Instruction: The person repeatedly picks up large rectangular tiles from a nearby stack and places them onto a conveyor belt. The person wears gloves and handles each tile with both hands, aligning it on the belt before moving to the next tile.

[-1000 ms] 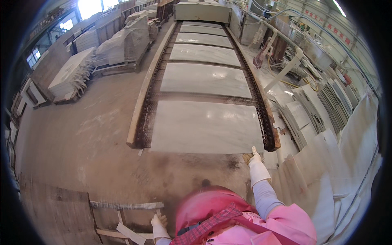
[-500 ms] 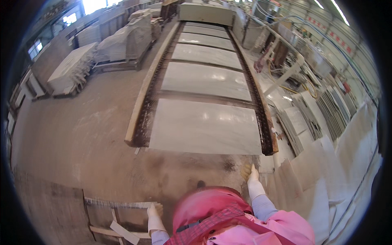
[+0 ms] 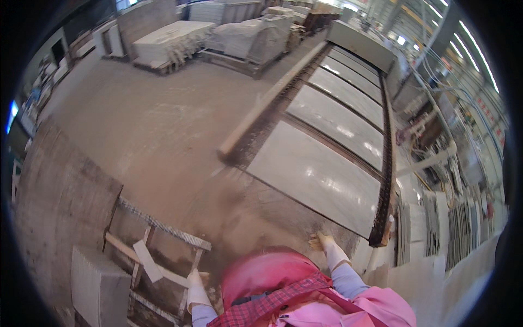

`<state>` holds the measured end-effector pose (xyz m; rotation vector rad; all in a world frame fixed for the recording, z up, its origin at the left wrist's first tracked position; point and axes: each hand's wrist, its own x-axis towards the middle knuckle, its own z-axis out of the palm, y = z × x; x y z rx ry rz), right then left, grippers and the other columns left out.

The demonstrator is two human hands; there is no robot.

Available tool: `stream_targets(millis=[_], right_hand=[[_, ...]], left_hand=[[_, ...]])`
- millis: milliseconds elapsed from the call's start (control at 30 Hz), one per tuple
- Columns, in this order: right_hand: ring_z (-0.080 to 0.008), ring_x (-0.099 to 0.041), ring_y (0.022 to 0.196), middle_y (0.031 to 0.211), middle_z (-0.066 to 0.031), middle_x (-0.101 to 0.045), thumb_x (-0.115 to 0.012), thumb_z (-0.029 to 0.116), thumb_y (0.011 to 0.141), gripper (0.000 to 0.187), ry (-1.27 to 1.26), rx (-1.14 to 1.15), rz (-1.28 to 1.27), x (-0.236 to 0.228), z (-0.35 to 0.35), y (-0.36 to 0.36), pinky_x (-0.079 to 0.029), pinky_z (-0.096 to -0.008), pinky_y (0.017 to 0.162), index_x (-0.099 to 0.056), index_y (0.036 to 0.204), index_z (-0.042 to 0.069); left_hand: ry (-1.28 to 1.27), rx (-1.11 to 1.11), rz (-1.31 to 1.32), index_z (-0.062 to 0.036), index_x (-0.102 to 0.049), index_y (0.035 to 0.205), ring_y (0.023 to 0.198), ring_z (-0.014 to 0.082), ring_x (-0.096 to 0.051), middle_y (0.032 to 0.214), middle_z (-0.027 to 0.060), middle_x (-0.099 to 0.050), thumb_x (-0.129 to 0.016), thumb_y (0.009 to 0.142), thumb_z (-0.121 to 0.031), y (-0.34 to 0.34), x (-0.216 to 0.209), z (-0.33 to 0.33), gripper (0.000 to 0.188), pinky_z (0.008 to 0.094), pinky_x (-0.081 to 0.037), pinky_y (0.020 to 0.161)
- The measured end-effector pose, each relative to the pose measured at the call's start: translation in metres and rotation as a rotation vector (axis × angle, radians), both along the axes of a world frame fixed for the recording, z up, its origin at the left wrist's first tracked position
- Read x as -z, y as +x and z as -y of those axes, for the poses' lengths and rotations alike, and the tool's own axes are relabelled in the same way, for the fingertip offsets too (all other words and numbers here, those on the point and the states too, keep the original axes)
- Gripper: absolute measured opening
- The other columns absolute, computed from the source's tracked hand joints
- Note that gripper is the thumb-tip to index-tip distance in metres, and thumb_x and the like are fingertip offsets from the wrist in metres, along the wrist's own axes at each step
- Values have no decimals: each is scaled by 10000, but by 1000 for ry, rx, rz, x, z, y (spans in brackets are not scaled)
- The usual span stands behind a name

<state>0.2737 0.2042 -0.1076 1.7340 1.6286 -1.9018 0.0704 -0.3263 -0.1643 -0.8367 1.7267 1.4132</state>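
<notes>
White slab (image 3: 317, 179) | long axis slants nearer rightward | right hand (image 3: 323, 242) seemingly apart

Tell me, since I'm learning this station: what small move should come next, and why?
Perhaps bring the pale-gloved right hand to the nearest glossy, grey, rectangular stone slab: it lies at the near end of the long dark-brown conveyor, and the hand looks empty, not touching the slab.

Pink top (image 3: 384, 312), glossy red apron (image 3: 264, 277), red plaid band (image 3: 267, 309), pale lavender sleeves (image 3: 347, 280).
</notes>
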Motion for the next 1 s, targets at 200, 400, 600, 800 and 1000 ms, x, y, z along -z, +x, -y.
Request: stream_targets(millis=[200, 400, 600, 800, 1000], right_hand=[[-249, -648, 674, 856, -148, -665, -351, 308, 949, 372, -68, -279, -53, -5, 1, -81, -537, -344, 603, -602, 1004, 38], [-267, -642, 654, 857, -173, -657, -355, 300, 945, 362, -155, -567, -74, 0, 11, -139, -532, -353, 580, -566, 1052, 26], [-278, -638, 645, 840, -202, -648, -365, 329, 945, 395, -235, -831, -164, 36, 16, -132, -533, -371, 590, -558, 1037, -3], [-301, -637, 646, 816, -210, -648, -360, 328, 943, 397, -7, -994, 122, 94, 1, -89, -527, -403, 607, -574, 996, -1], [-307, -637, 618, 796, -209, -649, -381, 289, 922, 357, -162, -1012, 101, 53, 30, -98, -525, -414, 582, -580, 970, -3]], left_hand=[[-42, -350, -152, 66, -638, 774, 608, 273, -612, 710, 182, -649, -388, 903, -337, 81, 23, 42, 491, 373, -511, 596], [-351, -518, -148, 67, -622, 695, 644, 237, -635, 712, 147, -668, -337, 920, -343, 203, 3, 37, 548, 365, -506, 614], [-505, -641, 119, 20, -648, 724, 577, 212, -614, 650, 152, -654, -423, 865, -343, 329, -54, -12, 450, 345, -473, 565], [-457, -939, 166, 14, -646, 696, 497, 215, -583, 612, 142, -641, -456, 857, -354, 440, -31, -29, 445, 367, -454, 488], [-355, -1092, 52, 2, -631, 796, 542, 239, -598, 691, 148, -646, -354, 920, -394, 486, 6, -19, 499, 350, -477, 505]])
